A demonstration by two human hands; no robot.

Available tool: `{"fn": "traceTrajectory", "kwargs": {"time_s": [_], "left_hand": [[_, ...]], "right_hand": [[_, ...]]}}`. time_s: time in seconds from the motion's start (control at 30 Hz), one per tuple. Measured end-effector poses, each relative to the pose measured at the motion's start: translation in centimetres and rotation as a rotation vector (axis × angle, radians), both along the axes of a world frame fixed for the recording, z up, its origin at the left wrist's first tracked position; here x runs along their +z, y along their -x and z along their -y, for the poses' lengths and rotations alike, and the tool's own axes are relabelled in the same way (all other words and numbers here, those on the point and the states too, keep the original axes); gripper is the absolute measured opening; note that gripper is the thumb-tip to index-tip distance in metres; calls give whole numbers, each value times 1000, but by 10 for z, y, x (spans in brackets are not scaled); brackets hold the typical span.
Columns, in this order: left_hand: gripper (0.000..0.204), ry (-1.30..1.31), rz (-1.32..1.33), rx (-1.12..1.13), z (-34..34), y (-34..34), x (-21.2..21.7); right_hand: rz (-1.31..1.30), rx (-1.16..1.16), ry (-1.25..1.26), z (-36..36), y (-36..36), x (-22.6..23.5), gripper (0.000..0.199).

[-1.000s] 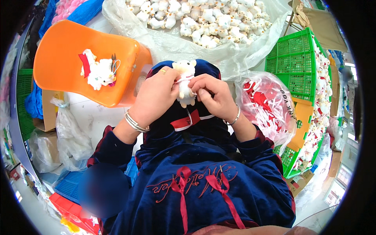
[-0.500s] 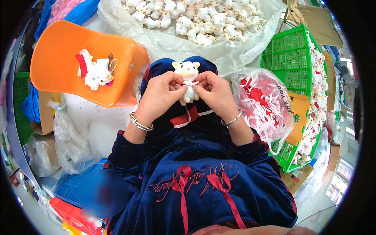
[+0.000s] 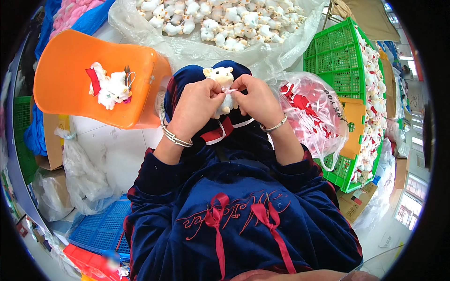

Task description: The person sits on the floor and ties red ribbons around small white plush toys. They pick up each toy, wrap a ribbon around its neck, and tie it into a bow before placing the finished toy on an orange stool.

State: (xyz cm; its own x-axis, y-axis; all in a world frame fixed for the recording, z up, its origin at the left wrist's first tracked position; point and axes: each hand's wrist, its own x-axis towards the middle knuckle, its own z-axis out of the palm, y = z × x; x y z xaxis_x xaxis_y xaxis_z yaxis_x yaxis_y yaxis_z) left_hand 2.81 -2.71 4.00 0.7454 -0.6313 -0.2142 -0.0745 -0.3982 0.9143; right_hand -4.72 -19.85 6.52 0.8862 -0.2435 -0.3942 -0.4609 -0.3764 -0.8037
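Note:
Over my lap, a small cream plush animal [image 3: 219, 75] with a pale blue-white body is held upright between my hands. A thin white ribbon [image 3: 228, 90] crosses its neck. My left hand [image 3: 199, 103] is closed in a pinch at the ribbon and the toy's side. From the other side, my right hand [image 3: 258, 100] pinches the ribbon at the neck, thumb and forefinger together. My fingers hide part of the toy's body. Just below it, a red cloth piece with white trim [image 3: 218, 132] lies on my dark blue trousers.
An orange chair [image 3: 56, 61] at left bears several plush toys [image 3: 112, 91] and a dark pointed tool [image 3: 127, 70]. Ahead, a clear plastic sheet [image 3: 183, 54] carries a heap of plush toys. At right are a bag of red pieces [image 3: 304, 107] and a green crate [image 3: 330, 56].
The toy has tilted and turned its head to the right. My hands have drawn closer together at its neck. The whole view has shifted slightly.

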Motion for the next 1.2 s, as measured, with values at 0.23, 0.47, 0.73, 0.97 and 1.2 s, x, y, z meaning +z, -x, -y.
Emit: {"fn": "traceTrajectory", "kwargs": {"time_s": [0.23,0.47,0.73,0.97,1.2], "left_hand": [[15,22,170,18,-2,9,-11],[16,14,-146,-50,-19,4,15],[16,52,-94,2,-16,11,10],[22,-2,-256,63,-30,4,10],[29,19,-521,116,-33,12,-3]], "right_hand": [[74,-240,-301,-11,9,-21,11],[125,-187,-328,-11,9,-30,13],[187,-150,-305,-12,7,-31,14],[219,-180,-318,-13,9,-34,14],[256,-169,-336,-15,10,-37,13]]}}
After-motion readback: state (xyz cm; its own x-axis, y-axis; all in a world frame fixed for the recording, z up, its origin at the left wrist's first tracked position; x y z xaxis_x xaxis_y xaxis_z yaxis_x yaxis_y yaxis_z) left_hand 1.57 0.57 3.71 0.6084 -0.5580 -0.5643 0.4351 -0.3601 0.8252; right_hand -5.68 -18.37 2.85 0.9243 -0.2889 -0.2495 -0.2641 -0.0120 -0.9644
